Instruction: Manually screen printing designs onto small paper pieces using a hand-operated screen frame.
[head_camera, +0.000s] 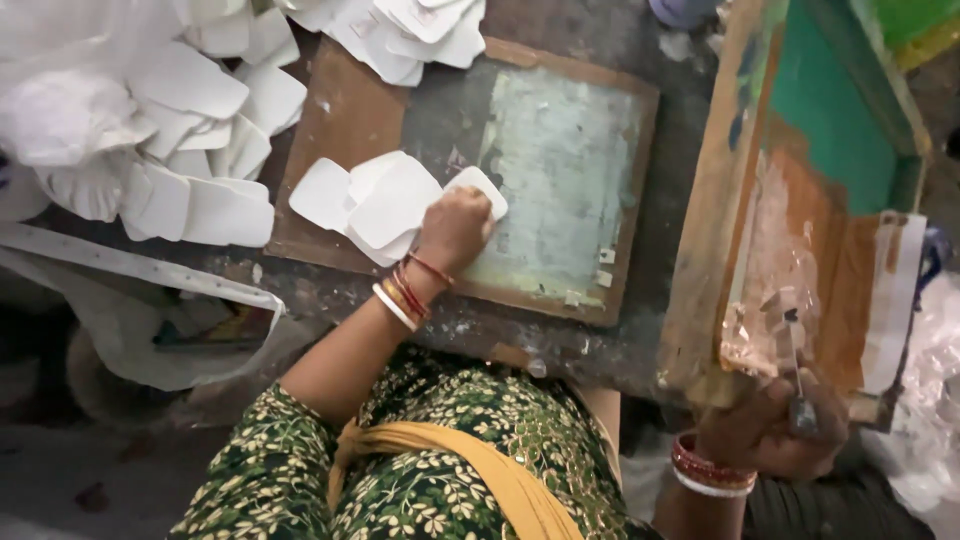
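left hand (455, 228) on rounded white card (480, 187)

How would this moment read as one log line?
left hand: pressing white card onto board | right hand: holding raised printing frame | card pile: left
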